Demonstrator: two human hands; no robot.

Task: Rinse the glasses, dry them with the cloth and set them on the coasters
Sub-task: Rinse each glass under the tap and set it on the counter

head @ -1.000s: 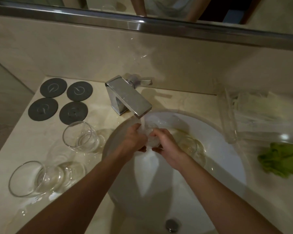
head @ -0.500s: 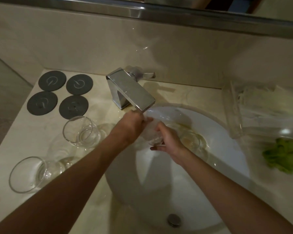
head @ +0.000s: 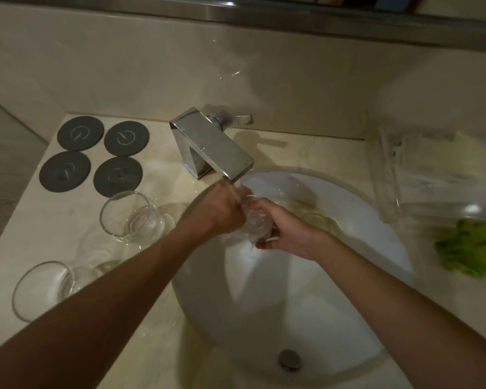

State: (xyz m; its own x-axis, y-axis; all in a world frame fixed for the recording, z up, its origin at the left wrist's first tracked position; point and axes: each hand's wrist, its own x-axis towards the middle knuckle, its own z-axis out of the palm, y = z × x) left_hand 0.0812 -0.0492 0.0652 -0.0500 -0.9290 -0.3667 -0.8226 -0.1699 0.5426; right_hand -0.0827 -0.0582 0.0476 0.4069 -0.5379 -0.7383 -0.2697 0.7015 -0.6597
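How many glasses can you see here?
4. One glass is held in both hands under the faucet; one lies in the sink behind the right hand; two lie on the counter, left.

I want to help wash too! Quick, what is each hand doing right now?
Left hand: closed on the glass under the tap.
Right hand: closed on the same glass, from the other side.

Polished metal tap (head: pixel 211 147), glossy white basin (head: pixel 306 304), clear glass (head: pixel 257 223), matt dark coasters (head: pixel 91 155), smooth marbled table (head: pixel 40 220).
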